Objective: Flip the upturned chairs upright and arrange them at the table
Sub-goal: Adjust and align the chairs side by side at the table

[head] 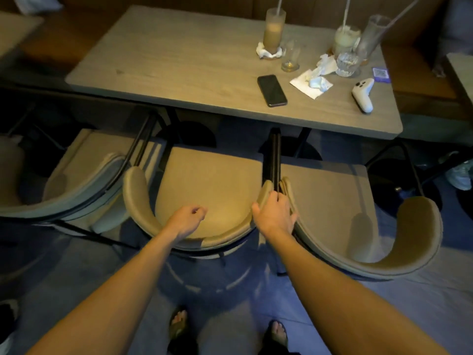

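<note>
Three tan upholstered chairs with curved backs and black metal frames stand upright in a row along the near side of the wooden table [179, 67]. The middle chair [210, 190] is right in front of me, touching the right chair [330, 201] at their arm ends. The left chair [84, 172] is angled slightly away. My right hand [275, 213] grips the right end of the middle chair's backrest, in the gap between the two chairs. My left hand [185, 220] hovers over the middle chair's back rim with fingers loosely curled, holding nothing.
On the table's right half lie a black phone [271, 90], a white game controller [363, 94], crumpled napkins [316, 78] and several glasses, one a tall iced drink [274, 29]. A bench runs behind the table. My sandalled feet [179, 326] are on the blue-grey floor.
</note>
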The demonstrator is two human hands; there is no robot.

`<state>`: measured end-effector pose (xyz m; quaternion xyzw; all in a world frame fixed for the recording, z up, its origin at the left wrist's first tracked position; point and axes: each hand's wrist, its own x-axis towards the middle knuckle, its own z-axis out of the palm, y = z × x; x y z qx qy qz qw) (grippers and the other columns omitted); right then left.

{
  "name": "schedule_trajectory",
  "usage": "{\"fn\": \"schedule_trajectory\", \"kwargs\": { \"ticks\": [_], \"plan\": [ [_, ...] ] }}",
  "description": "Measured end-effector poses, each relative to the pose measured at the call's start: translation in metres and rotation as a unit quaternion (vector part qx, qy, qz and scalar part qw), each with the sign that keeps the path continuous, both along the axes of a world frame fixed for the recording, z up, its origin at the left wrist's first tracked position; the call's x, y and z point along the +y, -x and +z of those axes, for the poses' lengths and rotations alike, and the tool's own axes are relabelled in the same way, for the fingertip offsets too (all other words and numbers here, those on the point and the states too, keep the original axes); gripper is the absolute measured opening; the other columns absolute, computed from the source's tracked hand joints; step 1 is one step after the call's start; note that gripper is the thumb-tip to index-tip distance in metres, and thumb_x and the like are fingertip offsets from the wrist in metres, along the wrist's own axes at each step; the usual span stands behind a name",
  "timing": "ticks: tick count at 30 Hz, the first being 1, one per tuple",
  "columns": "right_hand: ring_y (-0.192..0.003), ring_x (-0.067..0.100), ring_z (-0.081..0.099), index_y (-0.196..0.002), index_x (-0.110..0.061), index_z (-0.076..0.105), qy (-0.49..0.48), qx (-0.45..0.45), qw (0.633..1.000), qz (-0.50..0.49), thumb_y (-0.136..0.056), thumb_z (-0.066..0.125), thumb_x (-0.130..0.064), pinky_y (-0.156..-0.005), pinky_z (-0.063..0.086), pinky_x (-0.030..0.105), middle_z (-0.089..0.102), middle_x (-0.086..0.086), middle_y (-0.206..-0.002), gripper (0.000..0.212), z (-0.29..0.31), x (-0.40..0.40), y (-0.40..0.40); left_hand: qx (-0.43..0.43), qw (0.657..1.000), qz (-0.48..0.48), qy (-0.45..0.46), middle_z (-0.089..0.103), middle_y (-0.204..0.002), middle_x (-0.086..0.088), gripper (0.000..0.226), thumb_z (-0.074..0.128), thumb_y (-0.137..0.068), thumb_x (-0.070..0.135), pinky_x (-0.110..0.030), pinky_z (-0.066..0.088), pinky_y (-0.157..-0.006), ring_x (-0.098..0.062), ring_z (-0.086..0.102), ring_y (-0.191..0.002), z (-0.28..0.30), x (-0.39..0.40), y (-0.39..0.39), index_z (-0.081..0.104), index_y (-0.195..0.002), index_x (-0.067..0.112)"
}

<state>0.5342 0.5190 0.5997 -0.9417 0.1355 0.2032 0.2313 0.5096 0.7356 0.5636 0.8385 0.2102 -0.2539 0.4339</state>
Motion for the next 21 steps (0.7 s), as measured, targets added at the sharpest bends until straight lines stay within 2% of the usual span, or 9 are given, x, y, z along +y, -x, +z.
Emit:
{"fn": "schedule_trajectory", "kwargs": {
  "ticks": [2, 4, 9, 12, 16, 18, 21],
  "plan": [
    [-0.137, 0.028, 0.039, -0.140, -0.016, 0.043, -0.007, 0.007, 1.000, 0.024, -0.097, 0.043, -0.046, -0.115, 0.022, 0.051, 0.044, 0.008, -0.147, 0.052, 0.006, 0.047, 0.004, -0.031, 0.998, 0.058, -0.017, 0.071, -0.099, -0.008, 0.025, 0.046, -0.098, 0.033, -0.035, 0.049, -0.086, -0.024, 0.063, -0.089, 0.005, 0.050, 0.004, 0.064, -0.086, 0.019],
    [-0.135, 0.027, 0.042, -0.144, -0.018, 0.040, -0.025, 0.028, 0.998, 0.046, -0.098, 0.040, -0.047, -0.111, 0.028, 0.046, 0.046, 0.007, -0.147, 0.055, 0.009, 0.099, 0.010, -0.039, 0.994, 0.089, -0.048, 0.071, -0.101, -0.004, 0.023, 0.046, -0.096, 0.031, -0.037, 0.050, -0.089, -0.024, 0.064, -0.093, 0.011, 0.106, 0.010, 0.067, -0.091, 0.023],
    [-0.131, 0.031, 0.048, -0.145, -0.017, 0.040, -0.080, 0.094, 0.991, 0.051, -0.097, 0.041, -0.051, -0.110, 0.035, 0.045, 0.046, 0.009, -0.147, 0.059, 0.000, 0.222, 0.019, -0.028, 0.990, 0.055, -0.125, 0.066, -0.109, 0.005, 0.029, 0.046, -0.095, 0.038, -0.035, 0.049, -0.090, -0.026, 0.061, -0.105, 0.023, 0.236, 0.015, 0.068, -0.109, 0.025],
    [-0.134, 0.031, 0.046, -0.149, -0.016, 0.035, -0.114, 0.119, 0.985, 0.049, -0.095, 0.043, -0.055, -0.110, 0.037, 0.046, 0.044, 0.011, -0.150, 0.067, -0.009, 0.278, 0.011, -0.057, 0.985, 0.062, -0.150, 0.062, -0.124, -0.005, 0.034, 0.051, -0.094, 0.038, -0.042, 0.048, -0.097, -0.029, 0.059, -0.112, 0.020, 0.291, 0.008, 0.062, -0.121, 0.021],
    [-0.138, 0.032, 0.043, -0.156, -0.017, 0.025, -0.141, 0.143, 0.979, 0.045, -0.087, 0.050, -0.068, -0.112, 0.037, 0.047, 0.039, 0.010, -0.154, 0.089, -0.026, 0.325, 0.000, -0.058, 0.971, 0.020, -0.231, 0.042, -0.144, -0.013, 0.062, 0.055, -0.092, 0.043, -0.044, 0.039, -0.106, -0.034, 0.040, -0.132, 0.011, 0.338, -0.012, 0.039, -0.146, 0.018],
    [-0.139, 0.031, 0.042, -0.158, -0.017, 0.020, -0.164, 0.164, 0.972, 0.032, -0.084, 0.052, -0.072, -0.114, 0.036, 0.045, 0.037, 0.010, -0.156, 0.098, -0.037, 0.341, -0.004, -0.018, 0.981, -0.001, -0.192, 0.033, -0.153, -0.014, 0.079, 0.059, -0.088, 0.051, -0.045, 0.034, -0.111, -0.035, 0.033, -0.139, 0.000, 0.349, -0.024, 0.026, -0.152, 0.018],
    [-0.141, 0.033, 0.039, -0.160, -0.020, 0.010, -0.172, 0.199, 0.965, 0.004, -0.087, 0.050, -0.070, -0.115, 0.034, 0.045, 0.035, 0.012, -0.158, 0.097, -0.051, 0.355, -0.015, 0.038, 0.995, -0.021, -0.094, 0.029, -0.158, -0.009, 0.096, 0.065, -0.082, 0.055, -0.044, 0.031, -0.115, -0.032, 0.030, -0.143, -0.022, 0.351, -0.042, 0.014, -0.156, 0.022]
  ]
}}
